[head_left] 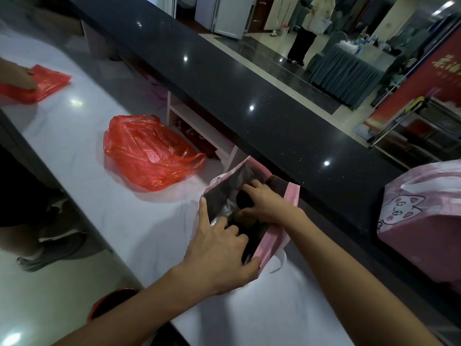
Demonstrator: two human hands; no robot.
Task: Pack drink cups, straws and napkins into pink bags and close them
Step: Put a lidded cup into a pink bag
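Open pink paper bag with a dark foil-like lining [293, 193] stands on the white countertop [119, 221], close against the raised black speckled stone ledge [224, 83]. Left hand [219, 248] grips the near rim of the bag, thumb outside, fingers curled over the edge into the opening, index finger stretched along the left rim. Right hand [264, 203] is inside the mouth, fingers bent and spread against the lining; cannot tell whether it holds anything, contents too dark to make out. Second pink bag with a cartoon cat print [421, 221] sits on the ledge at right. Crumpled red plastic bag [147, 151] lies on the countertop well apart to the left. Another person's hand [17, 76] presses on a flat red plastic bag [47, 83] at far left.
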